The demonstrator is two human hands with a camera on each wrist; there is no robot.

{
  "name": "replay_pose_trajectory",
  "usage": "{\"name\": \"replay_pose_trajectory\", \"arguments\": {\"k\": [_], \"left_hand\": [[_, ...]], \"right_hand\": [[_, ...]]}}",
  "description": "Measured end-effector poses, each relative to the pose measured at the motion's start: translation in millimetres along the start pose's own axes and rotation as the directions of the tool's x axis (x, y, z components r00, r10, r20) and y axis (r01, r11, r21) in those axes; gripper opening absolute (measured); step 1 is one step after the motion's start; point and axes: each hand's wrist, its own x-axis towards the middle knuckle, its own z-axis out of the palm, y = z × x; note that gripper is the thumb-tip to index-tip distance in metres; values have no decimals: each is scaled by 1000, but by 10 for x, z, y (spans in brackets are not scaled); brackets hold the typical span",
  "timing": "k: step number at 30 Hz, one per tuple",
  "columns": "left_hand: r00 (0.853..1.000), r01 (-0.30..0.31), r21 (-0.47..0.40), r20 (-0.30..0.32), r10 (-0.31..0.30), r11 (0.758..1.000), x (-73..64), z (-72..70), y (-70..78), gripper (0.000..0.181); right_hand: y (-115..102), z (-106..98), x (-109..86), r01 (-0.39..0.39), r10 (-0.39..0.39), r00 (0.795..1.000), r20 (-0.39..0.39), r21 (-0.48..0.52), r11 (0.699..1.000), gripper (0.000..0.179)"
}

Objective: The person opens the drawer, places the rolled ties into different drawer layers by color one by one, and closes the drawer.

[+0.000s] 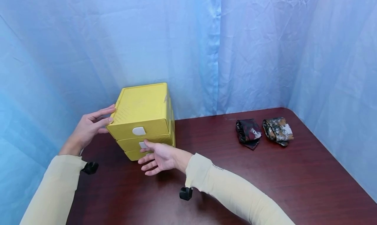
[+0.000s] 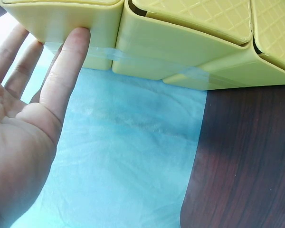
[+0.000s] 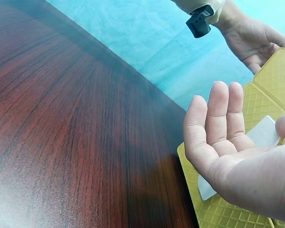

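A yellow three-drawer box (image 1: 141, 102) stands at the back left of the table, every drawer pushed in. White pull tabs (image 1: 139, 131) sit on the drawer fronts. My left hand (image 1: 88, 126) rests extended fingers against the box's left side near the top; the left wrist view shows a straight fingertip on the yellow wall (image 2: 102, 28). In front of the lower drawers is my right hand (image 1: 159, 158), palm turned up and fingers loosely spread. Its thumb is at the middle drawer's tab (image 3: 266, 130). The index finger is largely hidden in the right wrist view.
Toward the back right of the dark red wooden table (image 1: 224, 176) lie two folded cloth bundles, one dark maroon patterned (image 1: 248, 131) and one camouflage (image 1: 278, 130). Blue curtains (image 1: 194, 48) hang around the table, close behind the box.
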Motion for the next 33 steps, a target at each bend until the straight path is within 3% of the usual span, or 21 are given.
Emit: {"name": "replay_pose_trajectory", "arguments": {"k": [6, 14, 20, 26, 33], "left_hand": [[1000, 3, -46, -10, -3, 999, -47, -27, 2, 46], [999, 34, 62, -9, -33, 998, -6, -6, 49, 47], [1000, 19, 16, 20, -19, 1000, 88, 40, 48, 47], [1000, -2, -39, 9, 2, 999, 41, 22, 34, 46], [999, 36, 23, -13, -35, 999, 32, 24, 50, 47]], "right_hand": [[6, 26, 27, -6, 6, 1000, -1, -18, 1000, 61], [8, 11, 32, -13, 13, 1000, -9, -1, 1000, 60], [-16, -47, 4, -10, 10, 1000, -15, 4, 1000, 63], [-10, -40, 13, -15, 15, 1000, 15, -13, 1000, 66], [-7, -53, 12, -14, 14, 1000, 17, -25, 1000, 65]]}}
